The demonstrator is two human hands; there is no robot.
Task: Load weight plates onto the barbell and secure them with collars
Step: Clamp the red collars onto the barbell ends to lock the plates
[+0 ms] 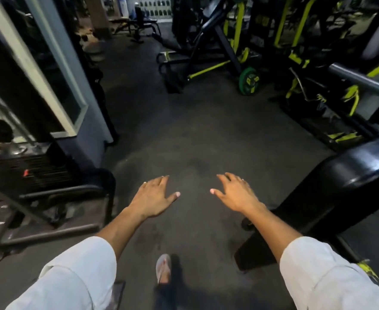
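My left hand [153,198] and my right hand [235,193] are stretched out in front of me, palms down, fingers spread, holding nothing. Both hover over the dark rubber floor [188,135]. A green weight plate [250,81] stands on edge at the foot of a black and yellow machine farther ahead to the right. A thick steel bar [363,80] juts in from the right edge; its far end is cut off by the frame. No collar is visible.
A black padded bench [331,189] stands close on my right. A black metal rack [56,198] with a weight stack sits on my left, behind it a mirror-framed pillar [56,70]. Black and yellow machines [273,34] fill the back right. My sandalled foot [163,268] is below.
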